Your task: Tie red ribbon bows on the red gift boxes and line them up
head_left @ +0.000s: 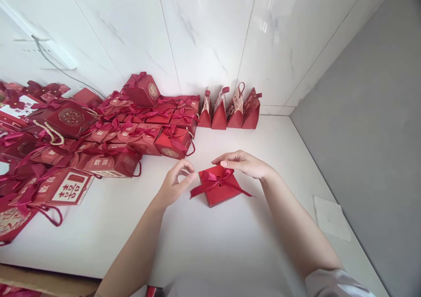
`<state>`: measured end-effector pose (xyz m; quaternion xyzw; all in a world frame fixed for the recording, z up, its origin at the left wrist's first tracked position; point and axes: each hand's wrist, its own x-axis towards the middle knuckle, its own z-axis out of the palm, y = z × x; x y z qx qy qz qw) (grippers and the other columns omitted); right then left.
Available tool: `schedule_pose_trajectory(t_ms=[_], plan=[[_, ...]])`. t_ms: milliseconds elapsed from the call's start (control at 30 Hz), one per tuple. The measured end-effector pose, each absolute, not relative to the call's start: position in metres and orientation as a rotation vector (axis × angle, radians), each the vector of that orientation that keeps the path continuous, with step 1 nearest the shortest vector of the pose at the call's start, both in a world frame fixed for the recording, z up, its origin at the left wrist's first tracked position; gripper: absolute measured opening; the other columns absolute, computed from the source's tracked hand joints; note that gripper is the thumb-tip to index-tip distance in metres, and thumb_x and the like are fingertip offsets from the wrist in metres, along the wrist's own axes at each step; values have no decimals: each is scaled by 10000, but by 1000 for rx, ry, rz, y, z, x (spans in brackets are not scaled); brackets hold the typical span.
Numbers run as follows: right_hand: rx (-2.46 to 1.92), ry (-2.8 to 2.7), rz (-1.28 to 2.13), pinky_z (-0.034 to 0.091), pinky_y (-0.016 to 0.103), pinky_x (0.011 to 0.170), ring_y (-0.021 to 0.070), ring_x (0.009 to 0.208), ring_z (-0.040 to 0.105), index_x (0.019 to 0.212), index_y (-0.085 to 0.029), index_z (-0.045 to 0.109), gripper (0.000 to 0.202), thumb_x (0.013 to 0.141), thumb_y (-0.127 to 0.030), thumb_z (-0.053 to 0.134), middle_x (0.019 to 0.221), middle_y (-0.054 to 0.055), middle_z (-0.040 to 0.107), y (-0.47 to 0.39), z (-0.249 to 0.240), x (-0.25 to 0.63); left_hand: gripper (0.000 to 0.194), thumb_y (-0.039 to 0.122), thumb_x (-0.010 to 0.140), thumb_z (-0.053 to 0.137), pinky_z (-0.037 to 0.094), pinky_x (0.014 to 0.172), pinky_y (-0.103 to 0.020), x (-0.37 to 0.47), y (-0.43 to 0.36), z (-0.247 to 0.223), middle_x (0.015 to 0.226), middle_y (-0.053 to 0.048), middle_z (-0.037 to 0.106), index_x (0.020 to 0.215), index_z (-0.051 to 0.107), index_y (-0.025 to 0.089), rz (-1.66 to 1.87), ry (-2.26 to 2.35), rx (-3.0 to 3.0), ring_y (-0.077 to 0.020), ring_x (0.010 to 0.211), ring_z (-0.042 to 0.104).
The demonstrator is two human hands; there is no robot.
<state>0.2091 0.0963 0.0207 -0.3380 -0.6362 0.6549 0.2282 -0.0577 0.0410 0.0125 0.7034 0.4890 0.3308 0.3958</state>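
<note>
We see the red box [225, 194] on the tabletop [197, 244]; left hand [179, 180] empty, loosely curled; right hand [240, 163] at its far edge, grip unclear. We judge it light, crushable: hold sides, spare bow [219, 179].

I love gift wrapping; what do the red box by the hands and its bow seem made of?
Red box: probably smooth matte card, given its flat faces and crisp edges. Bow: likely satin ribbon, fibre unclear, from its sheen and soft folds.

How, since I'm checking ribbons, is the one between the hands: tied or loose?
Tied: the ribbon forms a bow with loops and two spread tails atop the red box.
</note>
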Motion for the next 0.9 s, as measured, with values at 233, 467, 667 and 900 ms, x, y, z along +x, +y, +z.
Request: schedule_pose_trajectory(t_ms=[233, 467, 667, 900], plan=[[-831, -1878, 1782, 436, 349, 843, 196, 816, 608, 1120, -208, 709, 462, 874, -574, 571, 802, 24, 682, 92, 30, 207, 156, 312, 854, 638, 404, 1054, -408, -8, 18, 18, 1213, -78, 520, 987, 632, 230, 1048, 1345, 2038, -243, 1224, 477], [-861, -2022, 1716, 407, 343, 937, 233, 1078, 573, 695, -182, 675, 330, 837, -479, 658, 1268, 56, 613, 94, 34, 220, 34, 210, 842, 617, 425, 1034, -409, 11, 21, 12, 1208, -63, 537, 852, 645, 226, 1001, 1375, 1984, -229, 1208, 502], [-831, -1904, 1693, 410, 350, 917, 213, 1017, 593, 614, -174, 569, 304, 830, -371, 654, 1212, 53, 653, 99, 17, 215, 81, 131, 776, 616, 420, 1019, -377, 13, 30, 7, 1149, -45, 544, 780, 603, 211, 1003, 1381, 1932, -207, 1155, 537], [-802, -1724, 1773, 446, 322, 786, 173, 826, 595, 638, -160, 615, 269, 801, -369, 658, 1109, 74, 711, 101, 6, 207, 95, 110, 740, 606, 412, 1012, -388, 12, 35, 4, 1093, -44, 549, 750, 599, 204, 1032, 1409, 1945, -221, 1152, 535]])
